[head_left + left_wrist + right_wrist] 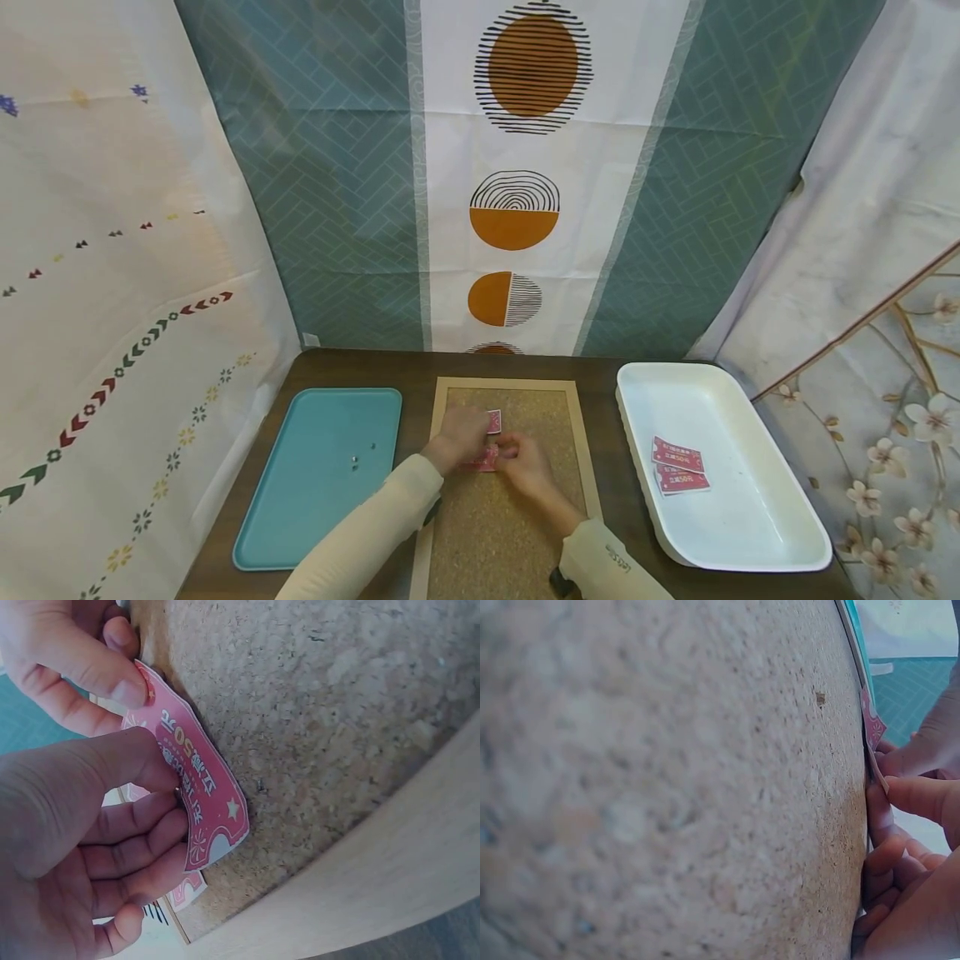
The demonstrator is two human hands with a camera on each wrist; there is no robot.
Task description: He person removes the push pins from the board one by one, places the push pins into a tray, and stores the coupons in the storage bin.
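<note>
From where I stand, a pink coupon (196,769) sits between the person's two hands, low over a framed cork board (517,537); it bows a little, and its printed face is turned up. The right hand (524,463) pinches one end, thumb on the printed side and a finger underneath; the left hand (463,433) holds the upper edge near the middle, thumb bent over the paper and the other fingers curled in against that edge, so the rest of the coupon spreads out clear of both sets of fingertips. Whether anything tiny is tucked between the left thumb and forefinger I cannot tell — the fingers hide it.

Just beyond, a second coupon (494,422) lies on the cork, partly covered by the left hand; to the left of the board is a teal tray (315,492) with a few small shiny bits (355,462) on it; to the right, a white bin (757,508) holds two more coupons (677,455), one just above the other. All this stands on a dark wooden table (600,396); behind it hangs a green-and-white curtain (352,217) with orange circles — paler patterned cloths drape either side.
</note>
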